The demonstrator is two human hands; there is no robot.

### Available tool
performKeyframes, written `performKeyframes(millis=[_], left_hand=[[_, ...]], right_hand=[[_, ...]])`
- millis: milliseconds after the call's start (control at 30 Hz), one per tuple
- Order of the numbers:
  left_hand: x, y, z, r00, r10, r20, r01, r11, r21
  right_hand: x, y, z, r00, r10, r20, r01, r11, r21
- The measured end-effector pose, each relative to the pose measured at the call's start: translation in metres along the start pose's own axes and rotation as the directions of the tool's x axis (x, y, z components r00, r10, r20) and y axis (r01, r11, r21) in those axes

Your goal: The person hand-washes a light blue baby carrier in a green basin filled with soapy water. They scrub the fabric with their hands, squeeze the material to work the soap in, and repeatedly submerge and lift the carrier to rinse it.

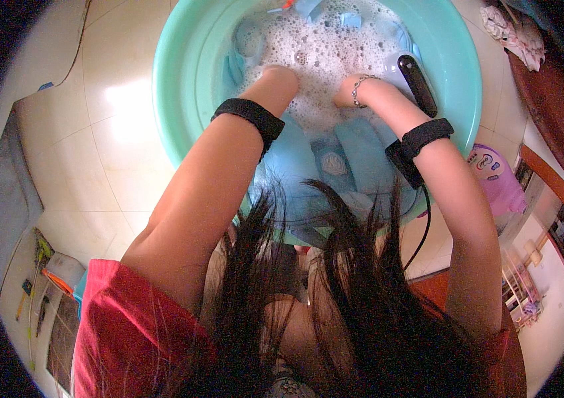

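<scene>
A large mint-green basin [182,86] holds foamy water [322,50] and soaking light-blue cloth [288,149]. My left hand [282,74] is sunk in the suds to about the wrist, left of the middle. To its right, my right hand [349,91] also dips under the foam, a chain bracelet [360,91] around that wrist. Suds hide the fingers of both hands, so whether they grip any cloth does not show. A darker blue piece with a round pale emblem [333,162] lies in the cloth nearer me.
Black straps [248,114] circle both forearms, and a cable [426,225] hangs from the right one. A black oblong device [417,86] is beside my right wrist. A purple bottle [497,179] stands right of the basin on pale tiles [116,159]. Loose hair hangs across the near side.
</scene>
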State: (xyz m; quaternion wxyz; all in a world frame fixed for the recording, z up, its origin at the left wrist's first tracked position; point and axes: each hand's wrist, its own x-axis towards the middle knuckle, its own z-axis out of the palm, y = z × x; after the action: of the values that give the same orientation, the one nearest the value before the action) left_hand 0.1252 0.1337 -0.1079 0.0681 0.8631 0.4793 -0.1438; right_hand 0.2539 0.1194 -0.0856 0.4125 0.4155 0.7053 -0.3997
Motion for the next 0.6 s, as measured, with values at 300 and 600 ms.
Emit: performKeyframes(millis=[300, 600], left_hand=[[0.002, 0.003, 0.002, 1.0, 0.01, -0.02, -0.01, 1.0, -0.012], [0.008, -0.006, 0.0, 0.999, -0.006, -0.05, 0.006, 1.0, -0.013]], right_hand=[[0.01, 0.007, 0.006, 0.999, -0.036, 0.034, 0.038, 0.997, -0.067], [0.001, 0.0, -0.001, 1.0, 0.005, 0.025, -0.005, 1.0, -0.026]])
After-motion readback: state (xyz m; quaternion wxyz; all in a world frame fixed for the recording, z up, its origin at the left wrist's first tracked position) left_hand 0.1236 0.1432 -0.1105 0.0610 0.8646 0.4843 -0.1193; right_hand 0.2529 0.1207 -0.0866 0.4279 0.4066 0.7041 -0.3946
